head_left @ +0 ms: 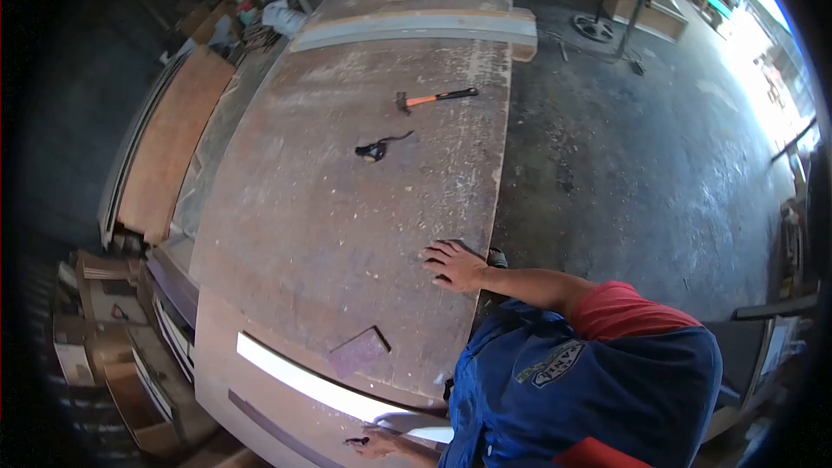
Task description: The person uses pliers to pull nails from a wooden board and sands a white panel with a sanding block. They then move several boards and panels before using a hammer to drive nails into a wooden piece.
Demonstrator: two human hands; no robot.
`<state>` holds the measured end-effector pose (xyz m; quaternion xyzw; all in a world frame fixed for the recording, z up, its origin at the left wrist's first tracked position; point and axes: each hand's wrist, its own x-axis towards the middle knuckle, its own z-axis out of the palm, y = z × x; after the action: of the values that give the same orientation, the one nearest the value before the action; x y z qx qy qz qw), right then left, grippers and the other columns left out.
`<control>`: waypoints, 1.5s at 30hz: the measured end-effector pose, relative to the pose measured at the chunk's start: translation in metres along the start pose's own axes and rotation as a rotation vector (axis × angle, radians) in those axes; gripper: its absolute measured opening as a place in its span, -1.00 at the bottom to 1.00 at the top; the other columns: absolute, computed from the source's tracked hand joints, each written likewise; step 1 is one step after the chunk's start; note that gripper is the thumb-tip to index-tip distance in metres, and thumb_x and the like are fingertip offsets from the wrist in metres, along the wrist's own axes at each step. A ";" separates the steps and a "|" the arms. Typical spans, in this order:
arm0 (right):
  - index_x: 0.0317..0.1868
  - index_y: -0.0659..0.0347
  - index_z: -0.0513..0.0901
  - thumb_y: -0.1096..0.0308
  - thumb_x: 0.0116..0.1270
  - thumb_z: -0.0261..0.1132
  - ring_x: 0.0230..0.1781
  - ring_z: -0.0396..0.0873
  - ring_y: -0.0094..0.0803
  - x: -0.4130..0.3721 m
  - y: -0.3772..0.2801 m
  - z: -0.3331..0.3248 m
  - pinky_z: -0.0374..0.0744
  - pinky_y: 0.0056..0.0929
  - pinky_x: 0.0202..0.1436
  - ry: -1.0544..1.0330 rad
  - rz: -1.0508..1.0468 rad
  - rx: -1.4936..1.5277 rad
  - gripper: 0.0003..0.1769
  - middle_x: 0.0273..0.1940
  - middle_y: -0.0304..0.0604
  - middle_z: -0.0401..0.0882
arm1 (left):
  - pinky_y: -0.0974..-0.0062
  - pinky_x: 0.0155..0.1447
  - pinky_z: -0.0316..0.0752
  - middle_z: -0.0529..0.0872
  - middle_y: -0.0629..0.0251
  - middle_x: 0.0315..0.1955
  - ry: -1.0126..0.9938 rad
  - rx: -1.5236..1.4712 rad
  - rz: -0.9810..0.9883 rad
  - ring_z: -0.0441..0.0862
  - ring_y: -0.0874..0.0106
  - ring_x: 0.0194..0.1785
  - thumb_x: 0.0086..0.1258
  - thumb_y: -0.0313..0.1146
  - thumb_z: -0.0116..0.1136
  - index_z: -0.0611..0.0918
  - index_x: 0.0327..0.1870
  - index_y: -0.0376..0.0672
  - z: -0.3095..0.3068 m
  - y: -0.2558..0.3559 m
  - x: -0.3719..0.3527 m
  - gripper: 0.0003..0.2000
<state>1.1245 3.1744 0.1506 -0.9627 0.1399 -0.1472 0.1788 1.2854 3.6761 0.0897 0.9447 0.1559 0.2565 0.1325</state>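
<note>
My right hand (455, 266) lies flat on the brown worktable (329, 208) near its right edge, palm down and fingers spread, with nothing in it. At the bottom of the view, my left hand (381, 444) is closed around a small dark object (356, 442) whose kind I cannot make out. A long white strip (321, 384) lies just above this hand, and a dark brown strip (277, 425) is to its left. Between the hands sits a small purplish-brown rectangular piece (360, 353) with a dark edge.
Farther up the table are an orange-and-black claw hammer (438, 100) and a small black item with a strap (373, 151). Pale boards (416, 29) cross the far end. Wooden panels (173, 143) and cardboard boxes (108, 338) stand left; concrete floor (615, 165) lies right.
</note>
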 end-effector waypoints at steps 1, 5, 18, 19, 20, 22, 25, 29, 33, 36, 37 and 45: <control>0.25 0.15 0.44 0.04 0.38 0.13 0.44 0.09 -0.05 -0.001 -0.001 -0.001 0.12 -0.04 0.44 0.011 0.020 -0.004 -0.47 0.38 -0.04 0.22 | -0.05 0.14 0.38 0.53 -0.17 0.04 0.114 -0.050 0.171 0.49 -0.06 0.12 0.34 0.28 -0.06 0.51 0.18 -0.22 0.000 0.014 -0.003 -0.31; 0.24 0.16 0.46 0.01 0.33 0.18 0.45 0.10 -0.05 -0.001 0.004 -0.001 0.12 -0.04 0.44 -0.008 0.007 0.019 -0.43 0.39 -0.04 0.21 | 0.03 0.34 0.26 0.50 -0.11 0.12 -0.088 -0.622 0.344 0.41 -0.02 0.22 0.37 -0.09 0.09 0.53 0.16 -0.28 -0.004 0.140 -0.029 -0.52; 0.05 0.20 0.59 0.02 0.28 0.24 0.13 0.55 -0.12 0.002 0.129 -0.065 0.49 -0.23 0.18 -0.610 0.120 0.772 -0.52 0.05 0.00 0.61 | 0.14 0.24 0.35 0.54 -0.02 0.10 -0.938 -0.851 0.443 0.51 0.14 0.15 0.26 -0.57 0.08 0.50 0.17 -0.30 -0.074 0.444 -0.260 -0.60; 0.05 0.20 0.59 -0.01 0.27 0.23 0.01 0.61 -0.13 -0.021 0.156 -0.082 0.53 -0.25 0.09 -0.441 0.079 0.839 -0.49 -0.04 0.00 0.65 | 0.14 0.24 0.35 0.54 -0.02 0.10 -0.942 -0.855 0.464 0.51 0.14 0.15 0.26 -0.57 0.08 0.50 0.17 -0.30 -0.069 0.455 -0.274 -0.60; 0.05 0.20 0.60 -0.04 0.26 0.23 -0.11 0.67 -0.14 -0.049 0.180 -0.098 0.58 -0.27 0.01 -0.278 0.042 0.902 -0.47 -0.13 0.01 0.69 | 0.18 0.21 0.38 0.56 0.02 0.10 -0.980 -0.930 0.450 0.53 0.20 0.13 0.28 -0.56 0.07 0.49 0.17 -0.31 -0.058 0.456 -0.288 -0.60; 0.01 0.17 0.63 -0.05 0.25 0.24 -0.11 0.66 -0.10 -0.096 0.244 -0.088 0.57 -0.17 -0.05 -0.263 0.149 0.804 -0.50 -0.09 -0.02 0.68 | 0.32 0.11 0.48 0.62 0.09 0.03 -1.095 -1.074 0.403 0.59 0.29 0.09 0.29 -0.55 0.06 0.50 0.15 -0.37 -0.035 0.459 -0.318 -0.63; -0.01 0.12 0.63 -0.04 0.24 0.24 -0.12 0.66 -0.06 -0.165 0.323 -0.121 0.60 -0.14 -0.10 -0.410 0.347 0.570 -0.53 -0.14 -0.01 0.69 | 0.39 0.08 0.51 0.68 0.09 -0.07 -1.274 -0.819 0.658 0.63 0.29 0.05 0.27 -0.57 0.07 0.51 0.12 -0.43 -0.037 0.484 -0.351 -0.64; -0.02 0.07 0.64 -0.09 0.19 0.23 -0.13 0.65 0.00 -0.224 0.388 -0.132 0.60 -0.08 -0.12 -0.395 0.734 0.403 -0.51 -0.18 0.02 0.69 | 0.46 0.08 0.51 0.71 0.13 -0.12 -1.776 -0.547 0.981 0.65 0.37 -0.04 0.27 -0.61 0.11 0.53 0.15 -0.32 -0.016 0.529 -0.413 -0.61; -0.03 0.09 0.65 -0.03 0.22 0.25 -0.16 0.63 0.12 -0.237 0.407 -0.169 0.60 -0.09 -0.10 0.022 0.981 0.600 -0.56 -0.19 0.07 0.69 | 0.46 0.08 0.52 0.70 0.11 -0.08 -1.799 -0.505 1.507 0.64 0.37 0.00 0.25 -0.61 0.20 0.56 0.14 -0.25 -0.031 0.616 -0.470 -0.61; 0.04 0.16 0.63 -0.01 0.25 0.27 -0.11 0.65 -0.01 -0.252 0.436 -0.181 0.58 -0.20 -0.03 0.054 0.921 0.802 -0.51 -0.11 0.04 0.69 | 0.43 0.08 0.55 0.71 0.08 -0.09 -2.003 -0.396 1.109 0.68 0.32 -0.02 0.29 -0.51 0.15 0.58 0.13 -0.23 0.017 0.680 -0.526 -0.64; 0.07 0.19 0.62 -0.01 0.26 0.27 -0.09 0.65 -0.08 -0.257 0.452 -0.177 0.57 -0.24 -0.01 0.015 0.862 0.879 -0.49 -0.08 0.02 0.69 | 0.43 0.08 0.55 0.71 0.07 -0.09 -1.877 -0.359 1.274 0.68 0.31 -0.03 0.29 -0.48 0.14 0.58 0.13 -0.23 -0.019 0.717 -0.536 -0.64; 0.08 0.26 0.60 0.09 0.33 0.25 -0.28 0.65 -0.36 -0.316 0.615 -0.224 0.57 -0.40 -0.28 0.649 1.411 1.124 -0.54 -0.22 -0.12 0.67 | 0.42 0.07 0.56 0.71 0.07 -0.08 -1.918 -0.500 1.455 0.69 0.31 -0.06 0.29 -0.38 0.08 0.57 0.16 -0.22 -0.062 0.908 -0.655 -0.61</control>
<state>0.6273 2.6570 0.0395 -0.3424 0.6391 -0.3108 0.6146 0.9215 2.6172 0.1508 0.5664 -0.6212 -0.5046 0.1969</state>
